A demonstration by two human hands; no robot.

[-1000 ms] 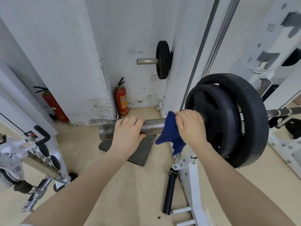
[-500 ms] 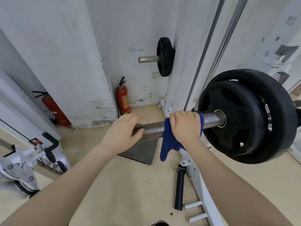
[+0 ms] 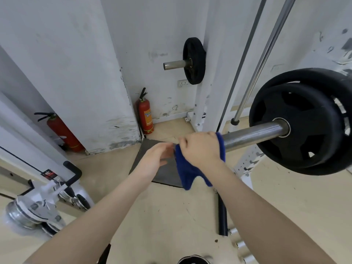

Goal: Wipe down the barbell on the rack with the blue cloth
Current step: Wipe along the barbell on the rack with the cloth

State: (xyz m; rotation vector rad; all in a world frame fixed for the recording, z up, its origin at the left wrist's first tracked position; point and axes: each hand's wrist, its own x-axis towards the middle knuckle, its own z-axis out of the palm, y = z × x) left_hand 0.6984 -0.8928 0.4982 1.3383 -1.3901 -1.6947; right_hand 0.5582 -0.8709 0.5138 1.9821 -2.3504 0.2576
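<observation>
Blue cloth (image 3: 190, 168) is wrapped over the very end of the barbell (image 3: 253, 135) sleeve, and it is gripped there by the right hand (image 3: 200, 149), fingers curled round bar and fabric together so the terry is pressed against the steel. Two loose tails of the cloth are left hanging below the wrist. The bare, shiny stretch of sleeve is seen between that hand and the black weight plates (image 3: 304, 121), which are loaded on the bar at the right; the bar itself is carried on the white rack (image 3: 247, 164). The left hand (image 3: 158, 157) is held just beside the cloth's left edge, fingers loosely curved and spread, nothing clearly gripped; whether it touches the bar's tip cannot be told, since the tip is hidden. It is judged to be placed there to steady the bar or catch the cloth as the end is reached. Farther out, a grey floor mat (image 3: 163, 172) is seen beneath the hands, a red fire extinguisher (image 3: 145, 115) is stood in the wall corner, and a second extinguisher (image 3: 62, 132) is leant at the left.
</observation>
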